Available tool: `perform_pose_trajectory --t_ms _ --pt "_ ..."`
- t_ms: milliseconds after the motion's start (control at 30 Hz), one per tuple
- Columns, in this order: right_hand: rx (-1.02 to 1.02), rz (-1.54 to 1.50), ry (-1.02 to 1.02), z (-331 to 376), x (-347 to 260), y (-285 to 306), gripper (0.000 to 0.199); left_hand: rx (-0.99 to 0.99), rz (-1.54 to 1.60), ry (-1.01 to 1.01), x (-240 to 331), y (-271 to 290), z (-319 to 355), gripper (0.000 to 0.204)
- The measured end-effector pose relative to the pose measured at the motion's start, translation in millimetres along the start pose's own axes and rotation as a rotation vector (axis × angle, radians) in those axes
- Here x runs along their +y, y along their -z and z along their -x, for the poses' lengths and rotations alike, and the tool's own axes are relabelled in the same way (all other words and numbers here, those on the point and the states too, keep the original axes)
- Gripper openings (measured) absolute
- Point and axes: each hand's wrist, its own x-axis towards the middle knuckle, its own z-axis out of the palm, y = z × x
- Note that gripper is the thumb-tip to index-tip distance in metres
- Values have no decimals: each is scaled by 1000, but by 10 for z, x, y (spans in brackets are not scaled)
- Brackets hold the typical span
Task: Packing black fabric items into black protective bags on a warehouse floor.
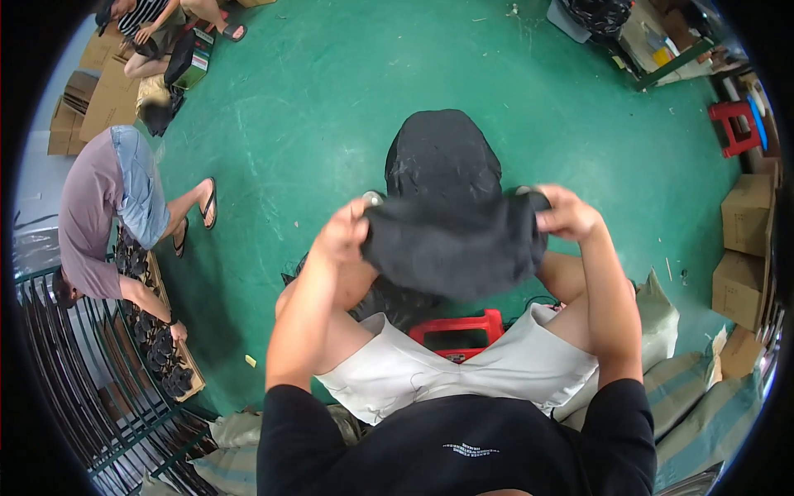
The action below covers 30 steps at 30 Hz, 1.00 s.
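Note:
I sit on a red stool (457,327) with my knees apart over a green floor. Both hands hold up a black cloth bag (453,244) in front of me. My left hand (341,234) grips its left edge and my right hand (567,214) grips its right edge. A small round grey piece (373,197) shows at the left hand's fingertips. Beyond the bag a rounded black fabric bundle (442,157) rests on the floor. More black material (389,302) lies under my left knee.
At the left a person (112,207) bends over a board of dark small parts (161,351) beside a dark metal rack (74,388). Another person sits at the top left among cardboard. Cardboard boxes (744,248) and a second red stool (733,124) stand at the right. Sacks (703,413) lie at the lower right.

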Motion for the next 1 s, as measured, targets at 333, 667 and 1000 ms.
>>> perform_pose_trajectory --t_ms 333,667,1000 --pt "581 49 -46 -2013 197 1669 24 643 -156 -81 146 1984 -1588 26" --pt "1129 640 -86 -2562 747 2239 13 1034 -324 208 -123 2813 -1886 32" --pt "983 33 -286 -1963 894 2123 29 1166 -596 237 -284 2768 -1389 47"
